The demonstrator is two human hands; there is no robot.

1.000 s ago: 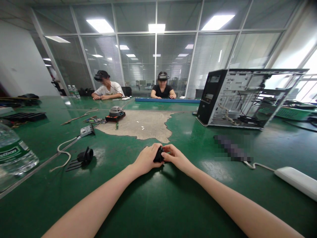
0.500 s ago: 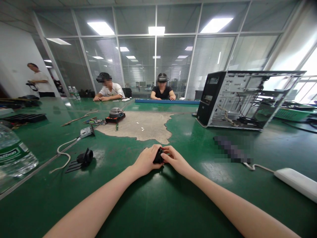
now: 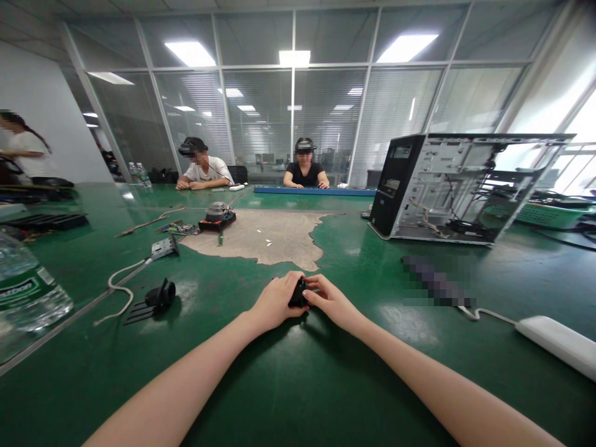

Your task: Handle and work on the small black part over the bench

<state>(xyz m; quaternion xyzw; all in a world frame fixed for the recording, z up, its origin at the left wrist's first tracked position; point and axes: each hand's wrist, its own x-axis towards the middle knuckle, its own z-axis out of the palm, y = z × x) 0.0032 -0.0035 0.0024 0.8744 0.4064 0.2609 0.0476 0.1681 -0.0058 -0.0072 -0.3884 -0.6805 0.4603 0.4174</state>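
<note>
Black part (image 3: 296, 296) stays in both hands (image 3: 277, 298) (image 3: 326, 295); someone (image 3: 31, 152) appears far left.

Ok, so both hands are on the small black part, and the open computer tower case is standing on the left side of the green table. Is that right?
Not quite: the open computer tower case stands on the right side of the green table, as the head view shows. The left hand and right hand are on the small black part.

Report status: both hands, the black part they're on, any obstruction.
Left hand gripping small black part; right hand at its right side. Part mostly covered by hands. Slatted black piece off left, apart from both.
</note>
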